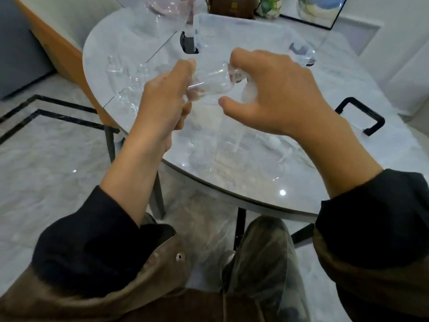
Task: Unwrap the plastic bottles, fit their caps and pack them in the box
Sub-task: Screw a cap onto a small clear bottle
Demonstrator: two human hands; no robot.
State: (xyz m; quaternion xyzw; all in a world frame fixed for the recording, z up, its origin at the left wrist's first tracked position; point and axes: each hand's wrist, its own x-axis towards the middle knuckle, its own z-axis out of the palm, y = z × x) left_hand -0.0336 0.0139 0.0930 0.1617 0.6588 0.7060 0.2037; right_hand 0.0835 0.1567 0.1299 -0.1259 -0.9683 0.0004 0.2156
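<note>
Overhead, two hands hold one clear bottle above a table

Seen from the wearer's head, looking down. A bottle (pixel 210 86) of clear plastic lies sideways in the air between both hands, above a round marble table (pixel 348 173). The left hand (pixel 167 98) is wrapped round its base end, fingers curled about it. The right hand (pixel 274 94) arches over the neck end, fingertips curled onto it, thumb sticking out free below. Something glossy sits under those fingertips. It may be a cap or bunched film; the blur hides which.

Beyond the hands stands a clear box (pixel 243 31) with dark latches. Left of the left hand, more bottles (pixel 116 68) stand upright on the table. Below the right hand, nearer the body, clear film (pixel 232 145) lies loose on the table.

The bottle looks empty, so it is likely very light, thin-walled and springy, and a hard squeeze would probably dent it. Its smooth skin may slip, more so with film on it. The firmest hold is likely round the base or shoulder, where the wall is stiffer. That leaves the neck free for the other hand to turn a cap.
</note>
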